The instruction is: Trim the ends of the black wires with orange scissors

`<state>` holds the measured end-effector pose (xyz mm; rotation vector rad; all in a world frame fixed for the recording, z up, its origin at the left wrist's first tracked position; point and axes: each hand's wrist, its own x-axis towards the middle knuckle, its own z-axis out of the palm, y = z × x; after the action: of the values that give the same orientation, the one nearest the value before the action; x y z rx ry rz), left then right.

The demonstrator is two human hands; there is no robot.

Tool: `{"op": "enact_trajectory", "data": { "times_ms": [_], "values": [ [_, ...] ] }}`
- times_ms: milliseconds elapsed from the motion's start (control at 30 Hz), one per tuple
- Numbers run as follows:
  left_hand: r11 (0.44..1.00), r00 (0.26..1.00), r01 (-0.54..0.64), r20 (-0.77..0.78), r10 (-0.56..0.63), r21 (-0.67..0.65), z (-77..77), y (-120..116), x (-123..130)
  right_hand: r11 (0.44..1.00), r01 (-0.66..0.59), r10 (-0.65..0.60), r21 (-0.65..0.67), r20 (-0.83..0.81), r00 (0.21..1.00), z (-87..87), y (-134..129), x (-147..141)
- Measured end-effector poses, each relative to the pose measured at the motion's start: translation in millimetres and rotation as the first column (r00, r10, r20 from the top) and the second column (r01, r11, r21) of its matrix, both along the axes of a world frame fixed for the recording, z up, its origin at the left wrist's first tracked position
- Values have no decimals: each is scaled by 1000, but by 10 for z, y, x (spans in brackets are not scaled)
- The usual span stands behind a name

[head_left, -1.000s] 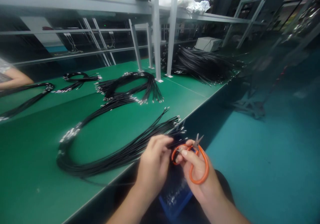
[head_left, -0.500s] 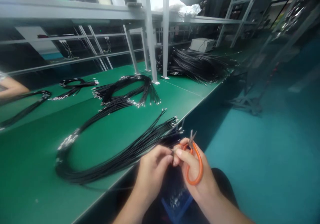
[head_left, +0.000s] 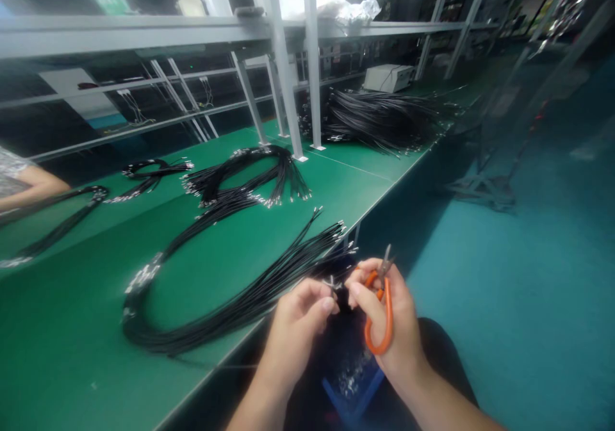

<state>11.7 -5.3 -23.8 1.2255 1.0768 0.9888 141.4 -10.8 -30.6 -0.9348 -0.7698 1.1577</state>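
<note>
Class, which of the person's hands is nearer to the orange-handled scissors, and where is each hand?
Right. The right hand holds the orange-handled scissors; the left hand is to their left, not touching them.

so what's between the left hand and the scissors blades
In the head view, the fingertips of the right hand, which holds the scissors; also a small shiny piece held by the left hand, too blurred to name.
</note>
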Motion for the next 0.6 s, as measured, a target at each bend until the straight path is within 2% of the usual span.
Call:
{"op": "enact_trajectory", "data": {
  "times_ms": [67, 133, 200, 367, 500, 600],
  "values": [
    [1000, 1000, -1, 6, 1, -8, -1, 6, -5, 999, 19, -22, 36, 95, 995, 16, 0, 24],
    [1000, 1000, 0, 19, 1, -11, 9, 5, -5, 995, -29, 9, 94, 213, 977, 31, 1, 30],
    [1000, 1000, -3, 28, 3, -11, 27, -2, -2, 987, -43, -12, 155, 338, 941, 24, -3, 22],
    [1000, 1000, -12, 3, 12, -7, 67, -33, 21, 940, 52, -255, 339, 590, 767, -84, -29, -6],
    [997, 997, -61, -53, 63, 38, 62, -48, 48, 869, 48, -399, 493, 638, 659, -185, -17, -1],
    [992, 993, -117, -8, 117, 37, 45, -35, 42, 878, 118, -419, 464, 625, 658, -240, -26, 28]
  ]
}}
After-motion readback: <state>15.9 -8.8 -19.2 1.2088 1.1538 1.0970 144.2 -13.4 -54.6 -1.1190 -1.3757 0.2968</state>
